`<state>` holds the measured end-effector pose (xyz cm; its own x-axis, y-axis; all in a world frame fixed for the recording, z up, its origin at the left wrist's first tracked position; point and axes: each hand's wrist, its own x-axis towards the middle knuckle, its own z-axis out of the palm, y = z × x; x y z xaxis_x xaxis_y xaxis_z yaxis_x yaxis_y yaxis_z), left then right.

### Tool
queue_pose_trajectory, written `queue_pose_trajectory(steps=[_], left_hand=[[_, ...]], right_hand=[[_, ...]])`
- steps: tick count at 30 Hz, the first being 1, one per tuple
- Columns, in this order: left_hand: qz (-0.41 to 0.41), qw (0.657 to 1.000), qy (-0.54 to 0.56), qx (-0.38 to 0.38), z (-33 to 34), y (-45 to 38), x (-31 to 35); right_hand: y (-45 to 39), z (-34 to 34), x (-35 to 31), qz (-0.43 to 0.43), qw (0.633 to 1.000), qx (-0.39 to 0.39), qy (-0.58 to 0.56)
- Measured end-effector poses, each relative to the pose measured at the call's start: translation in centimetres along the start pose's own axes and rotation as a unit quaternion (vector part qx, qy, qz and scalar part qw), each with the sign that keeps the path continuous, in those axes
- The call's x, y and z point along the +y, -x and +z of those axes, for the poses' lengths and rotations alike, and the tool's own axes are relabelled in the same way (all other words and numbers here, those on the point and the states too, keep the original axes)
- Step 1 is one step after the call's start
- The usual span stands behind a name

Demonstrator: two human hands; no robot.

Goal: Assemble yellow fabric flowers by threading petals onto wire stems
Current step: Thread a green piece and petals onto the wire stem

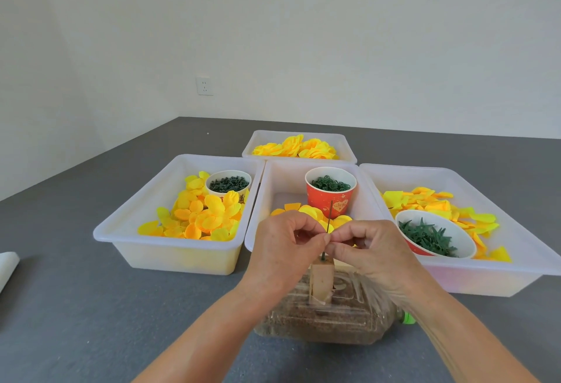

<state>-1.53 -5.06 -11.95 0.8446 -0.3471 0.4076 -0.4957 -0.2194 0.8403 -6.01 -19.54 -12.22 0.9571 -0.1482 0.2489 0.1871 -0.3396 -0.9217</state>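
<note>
Clear plastic comes first: a bottle [321, 319] laid on its side near the front edge of the grey table [91, 306], weighted with brown grain, with a wooden block [321, 282] standing up out of it. A thin wire stem [329, 218] is held upright in that block, and both hands are closed in on it. The left hand [282, 249] is curled, thumb and forefinger pinched at the wire; the right hand [364, 246] is pinched there too, fingertip to fingertip. Whether a small piece is caught between them cannot be told. A light, low grip is called for, so the stem is kept straight and not bent as anything is slid down.

Just behind the hands, yellow petals [306, 211] lie in the middle tray [258, 224], beside a red cup [330, 191] of green rings. More petals are heaped in the left tray [121, 230] and right tray [516, 273], where a bowl of green leaves [431, 237] sits. Finished-looking blooms [297, 147] fill the far tray [252, 142].
</note>
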Motion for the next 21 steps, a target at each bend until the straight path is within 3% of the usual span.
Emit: queue_pose_trajectory(steps=[21], left_hand=[[-0.019, 0.998, 0.063, -0.024, -0.2, -0.13, -0.64]], right_hand=[[-0.35, -0.45, -0.1, 0.046, 0.998, -0.023, -0.045]])
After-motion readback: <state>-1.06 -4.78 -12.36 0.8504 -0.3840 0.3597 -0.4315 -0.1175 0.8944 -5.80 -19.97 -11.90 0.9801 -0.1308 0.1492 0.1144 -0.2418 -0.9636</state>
